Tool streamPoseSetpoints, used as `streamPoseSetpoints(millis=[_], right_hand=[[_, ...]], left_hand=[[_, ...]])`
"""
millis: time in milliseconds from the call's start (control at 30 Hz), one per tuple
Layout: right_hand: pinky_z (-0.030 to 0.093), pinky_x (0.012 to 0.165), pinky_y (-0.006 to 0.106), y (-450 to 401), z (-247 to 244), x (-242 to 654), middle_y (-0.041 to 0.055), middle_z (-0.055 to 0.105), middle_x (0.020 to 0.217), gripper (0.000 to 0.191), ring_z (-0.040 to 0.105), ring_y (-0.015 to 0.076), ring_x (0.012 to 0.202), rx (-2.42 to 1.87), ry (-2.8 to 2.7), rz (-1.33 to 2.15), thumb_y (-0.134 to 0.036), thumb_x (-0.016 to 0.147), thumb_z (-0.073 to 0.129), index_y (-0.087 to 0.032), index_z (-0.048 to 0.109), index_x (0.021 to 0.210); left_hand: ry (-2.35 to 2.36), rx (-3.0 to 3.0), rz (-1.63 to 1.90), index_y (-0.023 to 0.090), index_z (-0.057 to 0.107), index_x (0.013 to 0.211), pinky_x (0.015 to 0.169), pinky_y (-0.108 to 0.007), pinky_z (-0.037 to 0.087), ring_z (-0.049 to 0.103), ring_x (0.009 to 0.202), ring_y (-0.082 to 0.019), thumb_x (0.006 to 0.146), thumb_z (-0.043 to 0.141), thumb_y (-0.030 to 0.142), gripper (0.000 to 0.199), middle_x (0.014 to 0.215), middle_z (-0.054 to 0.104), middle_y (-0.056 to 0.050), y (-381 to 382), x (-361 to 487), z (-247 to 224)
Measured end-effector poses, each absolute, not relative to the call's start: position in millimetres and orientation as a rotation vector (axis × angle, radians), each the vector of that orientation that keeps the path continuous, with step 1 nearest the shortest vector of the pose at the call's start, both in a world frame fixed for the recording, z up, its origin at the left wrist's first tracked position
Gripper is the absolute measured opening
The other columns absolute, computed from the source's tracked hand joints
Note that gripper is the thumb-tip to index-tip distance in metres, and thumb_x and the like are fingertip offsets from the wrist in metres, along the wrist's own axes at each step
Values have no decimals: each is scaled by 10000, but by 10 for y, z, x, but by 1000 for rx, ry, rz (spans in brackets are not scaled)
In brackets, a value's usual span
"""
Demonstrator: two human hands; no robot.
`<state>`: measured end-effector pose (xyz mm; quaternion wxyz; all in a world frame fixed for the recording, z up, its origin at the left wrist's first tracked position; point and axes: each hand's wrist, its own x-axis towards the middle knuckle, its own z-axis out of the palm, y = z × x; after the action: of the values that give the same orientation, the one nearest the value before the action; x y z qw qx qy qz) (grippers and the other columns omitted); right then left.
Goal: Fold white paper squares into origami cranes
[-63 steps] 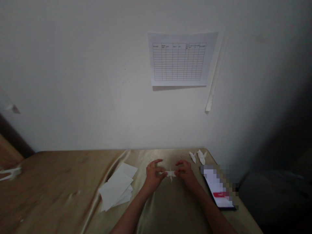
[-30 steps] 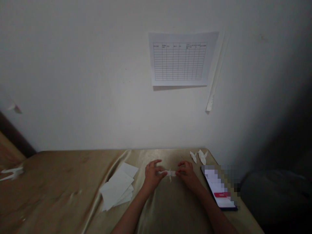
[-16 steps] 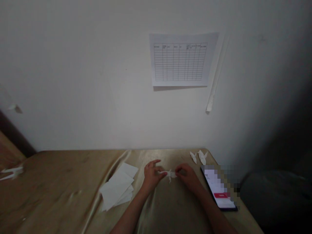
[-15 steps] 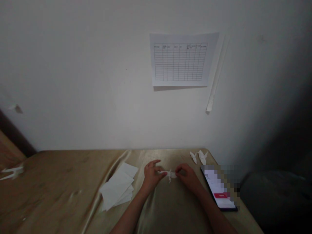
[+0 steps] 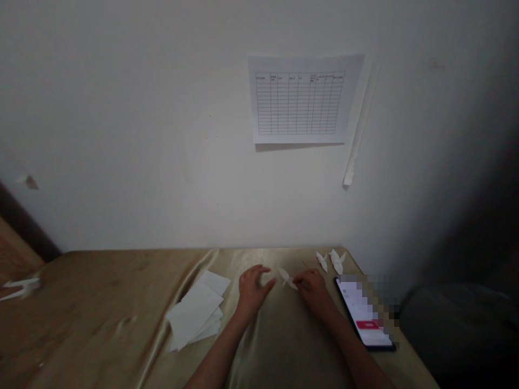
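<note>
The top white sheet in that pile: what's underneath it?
Corners of more white sheets stick out from under the top white sheet, with the gold cloth around them. Anything fully covered by the pile can't be seen.

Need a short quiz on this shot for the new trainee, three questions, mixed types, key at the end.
1. True or false: the right hand pinches a small folded paper piece, while the left hand is open.
2. Fill in the number: on the cloth, just beyond the far end of the phone, lie ____ other folded paper pieces.
3. Where are the overlapping paper sheets?
a) Taped to the wall
b) On the cloth, to the left of the left hand
c) Under the phone

Key: 1 true; 2 two; 3 b
</note>
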<state>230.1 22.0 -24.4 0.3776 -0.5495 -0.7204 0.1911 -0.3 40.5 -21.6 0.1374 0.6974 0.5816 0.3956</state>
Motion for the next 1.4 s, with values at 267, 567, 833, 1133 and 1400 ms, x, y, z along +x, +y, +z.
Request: streamPoseSetpoints(millis=[267, 567, 833, 1133, 1400], right_hand=[[270, 1041, 562, 278, -331, 2420, 106, 723, 1031, 175, 534, 351, 1126, -1828, -1754, 38, -282, 859, 579, -247, 746, 900], [53, 1113, 663, 226, -276, 2396, 116, 714, 1057, 164, 510, 364, 1189, -1862, -1705, -70, -291, 871, 579, -260, 727, 936], [66, 1111, 658, 213, -142, 2412, 123, 720, 1027, 197, 534, 353, 1158, -1970, -1660, -189, -288, 917, 531, -261, 721, 959], [70, 1113, 645, 191, -33, 2422, 122, 731, 950, 304, 558, 346, 1141, -2054, -1622, -332, -280, 965, 443, -220, 738, 928], [87, 1112, 627, 265, -110, 2484, 113, 732, 915, 298, 560, 307, 1059, -2078, -1591, -552, -266, 963, 440, -197, 717, 876]], left_hand=[[1674, 2021, 1141, 260, 644, 1191, 1089, -469, 385, 583, 1223, -268, 757, 734, 365, 455, 1261, 683, -52, 425, -46, -267], [1672, 2047, 1138, 259, 651, 1173, 1075, -468, 390, 589, 1210, -273, 757, 735, 349, 434, 1236, 691, -57, 432, -54, -271], [1665, 2070, 1128, 254, 661, 1165, 1073, -473, 394, 596, 1199, -275, 756, 740, 349, 427, 1221, 694, -60, 446, -56, -294], [1680, 2098, 1054, 254, 663, 1173, 1078, -463, 389, 584, 1222, -277, 761, 737, 347, 429, 1245, 689, -62, 431, -57, -281], [1705, 2101, 1001, 265, 663, 1182, 1093, -467, 378, 576, 1243, -275, 763, 734, 339, 432, 1257, 686, -58, 413, -40, -256]])
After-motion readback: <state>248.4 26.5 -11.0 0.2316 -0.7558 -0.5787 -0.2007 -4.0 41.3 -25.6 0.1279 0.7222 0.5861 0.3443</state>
